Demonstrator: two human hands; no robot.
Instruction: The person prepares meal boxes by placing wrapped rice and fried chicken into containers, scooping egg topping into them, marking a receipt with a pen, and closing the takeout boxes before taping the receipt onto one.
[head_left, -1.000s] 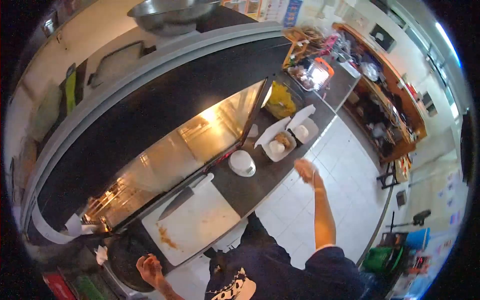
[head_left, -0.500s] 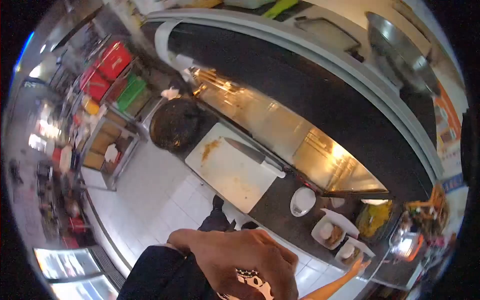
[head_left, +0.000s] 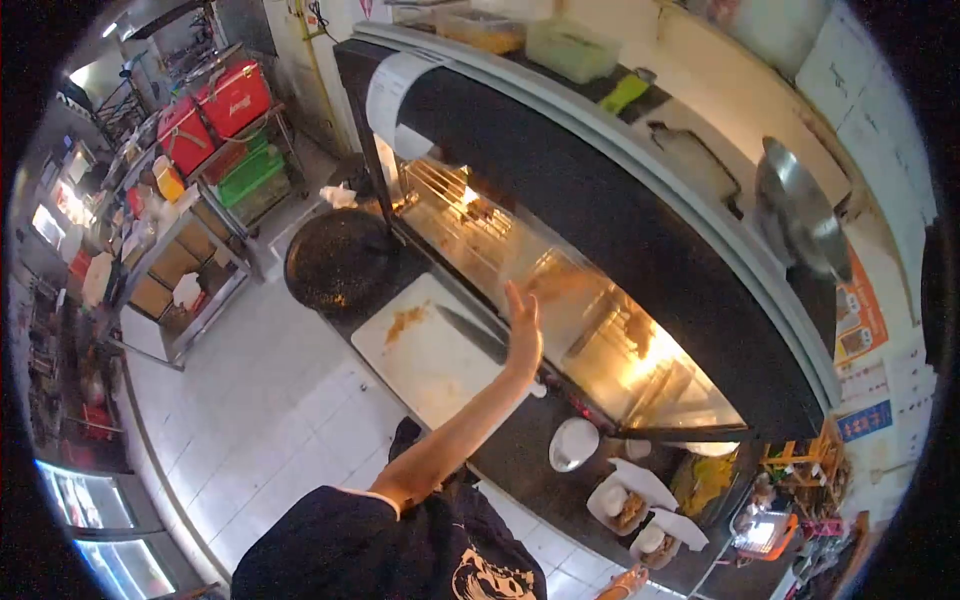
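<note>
Extends the left hand (head_left: 524, 330) above the knife (head_left: 466, 332) and white cutting board (head_left: 410, 375), before the lit display case (head_left: 590, 340), fingers apart and empty. Holds the right hand (head_left: 630, 580) low at near right, beside the nearer open food box (head_left: 655, 545) on the bench (head_left: 525, 455); cannot tell whether those fingers grip it. Shows the second open food box (head_left: 617, 503) just to the left, and a round white item (head_left: 574, 445) farther left.
</note>
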